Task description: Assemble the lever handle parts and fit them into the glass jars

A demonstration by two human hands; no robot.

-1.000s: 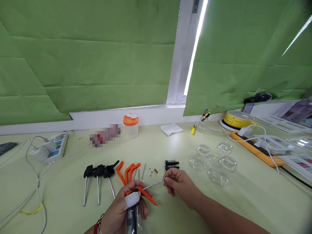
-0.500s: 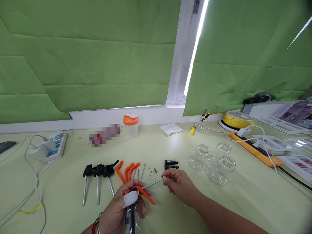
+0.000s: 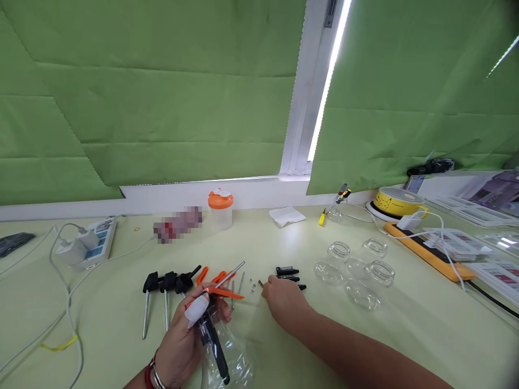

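The trigger (image 3: 227,293) is gripped in the left hand (image 3: 184,327) above the desk (image 3: 109,313); the right hand (image 3: 284,301) is held beside the brass bits (image 3: 260,283), its grip unclear. Small-part pickup seems underway; a fine pinch is needed.

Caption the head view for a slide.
Left hand holds an orange lever; right hand is beside small brass parts.

Screwdrivers (image 3: 344,194), 2 power strips (image 3: 100,242) and metal rods (image 3: 146,316) on a table (image 3: 279,246) suggest a small workshop.
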